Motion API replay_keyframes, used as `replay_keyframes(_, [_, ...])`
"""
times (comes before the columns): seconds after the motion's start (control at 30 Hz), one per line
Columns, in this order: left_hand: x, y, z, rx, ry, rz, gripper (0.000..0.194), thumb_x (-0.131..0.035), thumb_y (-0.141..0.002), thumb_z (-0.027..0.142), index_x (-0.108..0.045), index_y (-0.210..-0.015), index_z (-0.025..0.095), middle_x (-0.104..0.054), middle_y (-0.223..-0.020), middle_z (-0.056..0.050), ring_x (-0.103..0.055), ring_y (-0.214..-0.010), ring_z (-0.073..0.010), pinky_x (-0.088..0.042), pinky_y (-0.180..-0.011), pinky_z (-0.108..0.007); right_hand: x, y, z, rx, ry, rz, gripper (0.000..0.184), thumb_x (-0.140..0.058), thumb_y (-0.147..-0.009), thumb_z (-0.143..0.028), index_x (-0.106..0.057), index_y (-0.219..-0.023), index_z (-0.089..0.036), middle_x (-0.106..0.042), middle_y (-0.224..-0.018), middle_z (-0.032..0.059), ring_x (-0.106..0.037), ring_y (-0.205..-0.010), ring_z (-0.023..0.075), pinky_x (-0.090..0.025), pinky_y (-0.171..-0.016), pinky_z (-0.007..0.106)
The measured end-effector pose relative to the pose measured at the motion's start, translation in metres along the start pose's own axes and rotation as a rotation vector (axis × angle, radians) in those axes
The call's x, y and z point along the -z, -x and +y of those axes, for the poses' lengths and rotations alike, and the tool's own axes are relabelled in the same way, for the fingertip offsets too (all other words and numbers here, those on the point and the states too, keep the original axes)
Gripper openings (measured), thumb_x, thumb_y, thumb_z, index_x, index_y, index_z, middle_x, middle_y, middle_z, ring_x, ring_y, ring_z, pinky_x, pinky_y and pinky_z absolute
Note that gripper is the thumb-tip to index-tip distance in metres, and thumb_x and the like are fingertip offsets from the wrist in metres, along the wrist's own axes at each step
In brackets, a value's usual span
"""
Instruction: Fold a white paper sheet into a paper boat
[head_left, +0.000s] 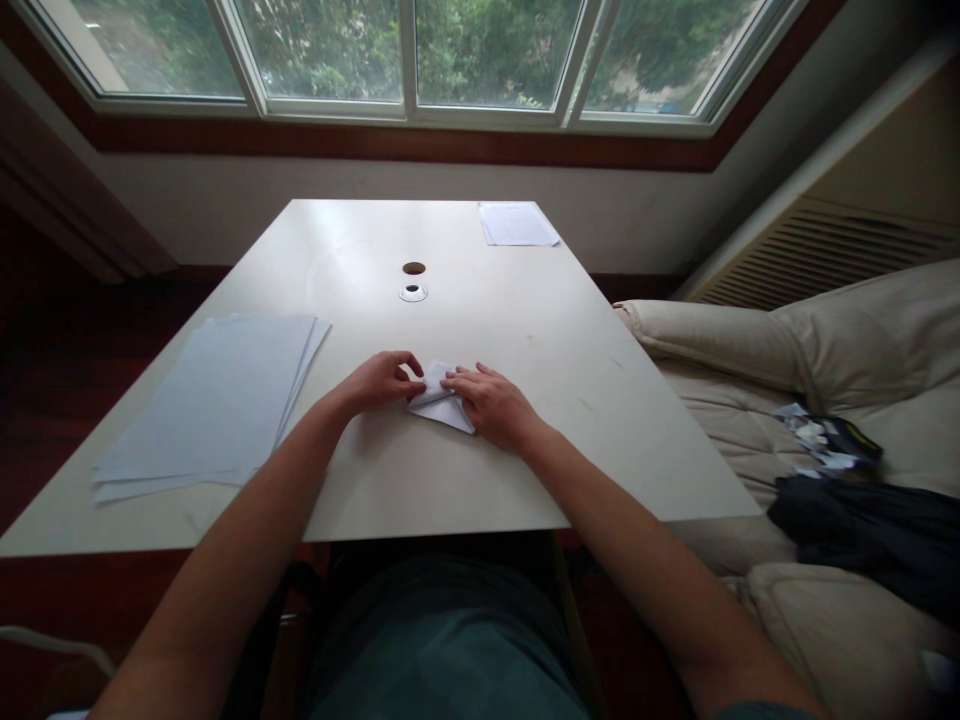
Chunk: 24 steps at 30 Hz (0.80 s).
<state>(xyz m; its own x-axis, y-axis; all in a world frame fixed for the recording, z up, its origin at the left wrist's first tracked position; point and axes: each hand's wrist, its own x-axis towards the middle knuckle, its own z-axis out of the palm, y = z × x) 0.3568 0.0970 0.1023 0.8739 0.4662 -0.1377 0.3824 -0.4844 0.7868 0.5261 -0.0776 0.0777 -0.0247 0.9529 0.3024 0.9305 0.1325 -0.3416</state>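
Note:
A small piece of folded white paper (444,408) lies on the white table in front of me, with creased, angled flaps. At its left edge, the thumb and a finger of my left hand (385,380) close on the paper, while the index finger arches above. My right hand (496,402) rests over the paper's right side, its fingers stretched out flat and pressing on it. That hand covers part of the paper, so the right-hand folds are hidden.
A stack of white sheets (210,400) is on the table's left. More paper (519,225) lies at the far right corner. A round cable hole (414,268) and its ring cover (413,293) are mid-table. A beige sofa (705,340) with dark cloth (870,535) stands right.

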Motion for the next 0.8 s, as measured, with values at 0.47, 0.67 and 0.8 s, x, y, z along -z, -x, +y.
replay_keyframes(0.47, [-0.004,0.001,-0.005,-0.338,-0.315,0.083,0.025,-0.074,-0.075,0.04,-0.077,-0.096,0.026,-0.062,-0.11,-0.007,-0.059,-0.105,-0.0244,-0.045,-0.098,-0.039,0.001,0.0,0.001,0.008,-0.046,-0.016,0.04,-0.048,-0.089,-0.008,-0.064,-0.123,-0.021,-0.063,-0.134,0.008,-0.051,-0.133,0.022,-0.028,-0.118,0.049])
replay_keyframes(0.67, [-0.011,-0.001,-0.007,-0.45,-0.375,0.086,0.023,-0.062,-0.088,0.033,-0.075,-0.106,0.026,-0.066,-0.121,-0.007,-0.06,-0.113,-0.0227,-0.044,-0.104,-0.039,0.001,0.001,0.002,-0.056,-0.016,-0.011,0.038,-0.05,-0.088,-0.012,-0.064,-0.123,-0.022,-0.062,-0.135,0.0082,-0.052,-0.132,0.0235,-0.035,-0.113,0.046])
replay_keyframes(0.8, [-0.014,-0.003,-0.011,-0.461,-0.442,0.099,0.025,-0.059,-0.091,0.033,-0.075,-0.11,0.027,-0.067,-0.125,-0.007,-0.061,-0.114,-0.0228,-0.047,-0.103,-0.038,0.0,0.001,0.003,-0.091,-0.002,-0.009,0.039,-0.051,-0.088,-0.014,-0.063,-0.124,-0.021,-0.059,-0.139,0.0086,-0.048,-0.134,0.0237,-0.036,-0.113,0.043])
